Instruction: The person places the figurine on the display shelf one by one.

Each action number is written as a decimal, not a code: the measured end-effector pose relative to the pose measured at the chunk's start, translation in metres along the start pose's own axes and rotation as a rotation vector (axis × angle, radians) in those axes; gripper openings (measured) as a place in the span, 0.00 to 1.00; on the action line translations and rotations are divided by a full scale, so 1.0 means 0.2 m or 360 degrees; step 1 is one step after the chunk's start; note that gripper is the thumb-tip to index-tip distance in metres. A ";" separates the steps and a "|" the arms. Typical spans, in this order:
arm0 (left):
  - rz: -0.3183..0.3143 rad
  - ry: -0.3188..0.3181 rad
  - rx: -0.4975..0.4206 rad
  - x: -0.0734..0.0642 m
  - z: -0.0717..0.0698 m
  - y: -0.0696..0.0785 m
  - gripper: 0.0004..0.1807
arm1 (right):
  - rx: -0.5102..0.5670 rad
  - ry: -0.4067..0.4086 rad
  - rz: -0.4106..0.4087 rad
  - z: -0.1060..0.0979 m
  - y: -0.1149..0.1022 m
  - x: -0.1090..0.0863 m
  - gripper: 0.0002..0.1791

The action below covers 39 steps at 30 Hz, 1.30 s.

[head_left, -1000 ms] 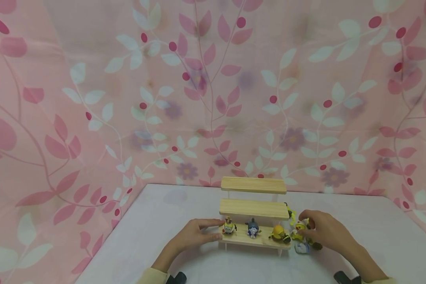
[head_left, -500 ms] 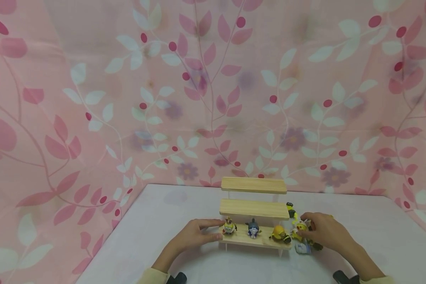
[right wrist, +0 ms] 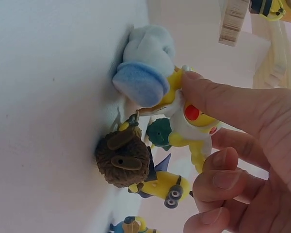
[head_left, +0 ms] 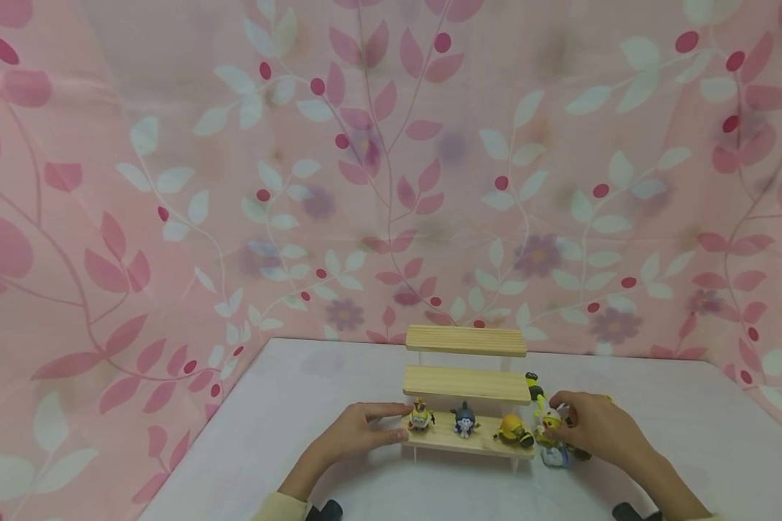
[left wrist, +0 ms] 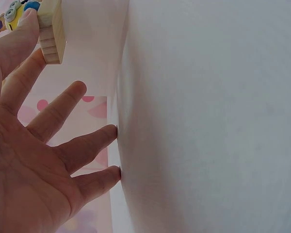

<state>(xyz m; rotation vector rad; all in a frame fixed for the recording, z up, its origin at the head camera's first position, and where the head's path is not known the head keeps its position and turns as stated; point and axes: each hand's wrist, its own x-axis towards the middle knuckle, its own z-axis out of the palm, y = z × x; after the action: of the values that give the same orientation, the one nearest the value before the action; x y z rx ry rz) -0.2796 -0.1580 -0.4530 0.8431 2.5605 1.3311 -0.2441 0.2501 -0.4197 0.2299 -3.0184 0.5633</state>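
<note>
The left hand (head_left: 357, 433) lies splayed, its thumb and forefinger touching the shelf's (head_left: 465, 382) left end. The right hand (head_left: 604, 428) pinches the white-and-yellow figure (right wrist: 198, 118) just beyond the shelf's right end, face toward the head camera, long axis looking roughly upright.

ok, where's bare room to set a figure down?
Free: top board; middle board; lower board, gaps either side of dark-capped figure, between crowned figure and orange-capped figure; table in front of the boards and left of left hand.
Crowded: right of the boards, where right hand holds white-and-yellow figure among others.
</note>
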 end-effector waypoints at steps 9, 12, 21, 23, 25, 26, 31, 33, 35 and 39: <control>-0.0015 0.0002 -0.0018 0.00 0.00 -0.01 0.24 | -0.0025 0.0055 -0.0027 -0.04 -0.02 -0.04 0.28; -0.0021 0.0002 -0.0023 0.00 0.00 -0.01 0.23 | -0.0036 0.0084 -0.0047 -0.07 -0.03 -0.05 0.29; -0.0015 0.0001 -0.0022 0.00 0.00 -0.02 0.23 | -0.0083 0.0248 -0.0143 -0.12 -0.09 -0.09 0.27; -0.0007 0.0002 -0.0022 0.00 0.01 -0.02 0.23 | -0.0091 0.0279 -0.0149 -0.13 -0.11 -0.10 0.27; -0.0004 0.0003 -0.0022 0.00 0.01 -0.02 0.23 | -0.0107 0.0314 -0.0160 -0.15 -0.13 -0.10 0.27; -0.0007 0.0004 -0.0024 0.00 0.01 -0.02 0.23 | -0.0116 0.0330 -0.0167 -0.15 -0.14 -0.10 0.27; -0.0019 0.0001 -0.0027 0.00 0.00 -0.01 0.23 | -0.0140 0.0391 -0.0201 -0.19 -0.19 -0.12 0.25; -0.0021 -0.0001 -0.0030 0.00 0.01 -0.01 0.23 | -0.0144 0.0417 -0.0219 -0.20 -0.20 -0.12 0.25; -0.0016 -0.0001 -0.0035 0.00 0.01 -0.02 0.23 | -0.0153 0.0456 -0.0245 -0.21 -0.21 -0.12 0.25; -0.0011 -0.0003 -0.0027 0.01 0.00 -0.02 0.23 | -0.0160 0.0516 -0.0284 -0.23 -0.24 -0.12 0.25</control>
<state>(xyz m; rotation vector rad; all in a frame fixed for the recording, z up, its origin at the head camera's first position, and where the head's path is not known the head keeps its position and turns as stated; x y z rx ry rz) -0.2818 -0.1579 -0.4557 0.8314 2.5447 1.3470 -0.2107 0.2261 -0.3631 0.3592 -2.6696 0.3892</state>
